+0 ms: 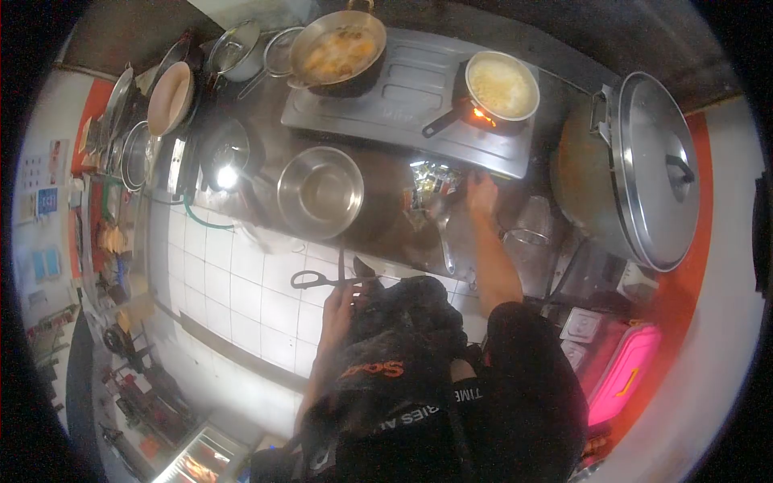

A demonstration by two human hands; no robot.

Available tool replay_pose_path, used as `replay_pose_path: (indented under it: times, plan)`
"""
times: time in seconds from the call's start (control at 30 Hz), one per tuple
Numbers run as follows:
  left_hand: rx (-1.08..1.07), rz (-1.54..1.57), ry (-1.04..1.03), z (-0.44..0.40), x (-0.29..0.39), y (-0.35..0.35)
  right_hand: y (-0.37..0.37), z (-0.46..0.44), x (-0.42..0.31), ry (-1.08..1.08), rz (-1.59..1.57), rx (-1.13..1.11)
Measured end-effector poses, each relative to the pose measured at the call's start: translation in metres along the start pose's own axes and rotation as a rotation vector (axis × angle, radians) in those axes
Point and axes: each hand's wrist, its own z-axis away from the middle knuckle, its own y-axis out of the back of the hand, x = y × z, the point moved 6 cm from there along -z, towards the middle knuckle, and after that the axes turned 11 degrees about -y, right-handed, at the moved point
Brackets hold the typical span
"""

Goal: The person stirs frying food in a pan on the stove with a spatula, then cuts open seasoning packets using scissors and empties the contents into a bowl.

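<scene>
My left hand (341, 306) is closed on dark scissors (310, 279), held near my body with the handle loop to the left and the blades apart. My right hand (482, 195) reaches to the front edge of the gas stove (403, 109), below a lit burner. Its fingers look curled there, but what they grip is hidden. Just left of this hand lie shiny foil packets (435, 183). Over the flame stands a saucepan (504, 87) of pale, frothy liquid. A metal spoon-like utensil (447, 245) lies nearer my body.
A wok (338, 52) with browned food in oil stands on the stove's left side. A steel bowl (320, 193) sits on the counter, and a clear glass (533, 221) stands at right. A large lidded pot (656, 169) fills the right corner. Pans (171, 98) line the left.
</scene>
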Motion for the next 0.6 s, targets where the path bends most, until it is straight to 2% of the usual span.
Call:
replay_pose_path:
  times: [0.17, 0.27, 0.33, 0.4, 0.47, 0.53, 0.57, 0.6]
  plan:
    - [-0.033, 0.012, 0.069, 0.0, -0.006, 0.0, 0.0, -0.005, 0.012, -0.044, 0.081, -0.01]
    - [0.0, 0.053, 0.033, -0.005, 0.006, -0.009, 0.022, 0.014, 0.004, -0.147, 0.006, 0.015]
    - [0.028, 0.066, -0.039, -0.015, 0.006, -0.014, 0.046, 0.051, -0.019, -0.119, -0.182, -0.104]
    - [-0.136, 0.011, -0.033, -0.027, 0.008, -0.023, 0.063, 0.097, -0.045, -0.04, -0.227, -0.375]
    - [-0.188, -0.042, 0.003, -0.038, 0.016, -0.032, 0.064, 0.148, -0.056, 0.006, -0.304, -0.637]
    - [-0.266, -0.073, -0.12, -0.049, 0.032, -0.049, 0.069, 0.189, -0.068, 0.055, -0.333, -0.824]
    - [-0.36, -0.134, -0.144, -0.054, 0.041, -0.058, 0.076, 0.2, -0.072, 0.055, -0.322, -0.825]
    - [-0.359, -0.125, -0.142, -0.057, 0.042, -0.067, 0.08, 0.213, -0.077, 0.042, -0.32, -0.908]
